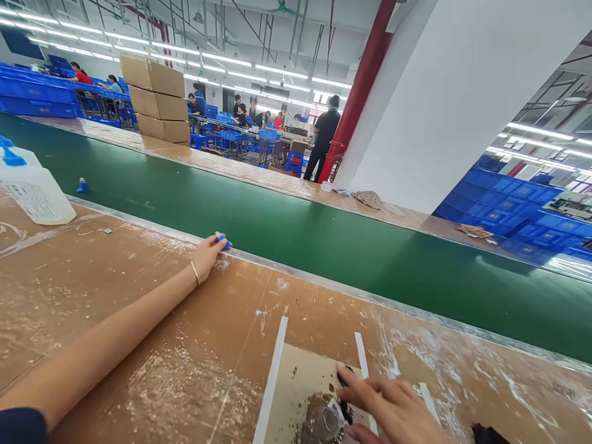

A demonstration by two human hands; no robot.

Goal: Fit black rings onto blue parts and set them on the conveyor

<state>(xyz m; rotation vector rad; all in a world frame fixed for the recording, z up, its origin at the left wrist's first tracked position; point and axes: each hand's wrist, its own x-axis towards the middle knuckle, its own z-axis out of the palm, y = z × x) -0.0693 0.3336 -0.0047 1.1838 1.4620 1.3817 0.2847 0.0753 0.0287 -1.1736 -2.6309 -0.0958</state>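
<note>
head view | left hand (pixel 208 253) at frame centre-left, arm stretched out, fingertips pinching a small blue piece (pixel 223 240) at the conveyor belt (pixel 326 240) edge | right hand (pixel 394 413) at bottom right, fingers pressed on a small clear part (pixel 327 421) lying on the grey pad (pixel 301 384) | white bottle (pixel 30 186) upper left on worktable (pixel 134 305)

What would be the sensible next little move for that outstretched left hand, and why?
Probably drawing the left hand back toward the mat: its fingers pinch a small blue piece at the conveyor's edge, while the right hand rests at the mat's stained spot.
</note>
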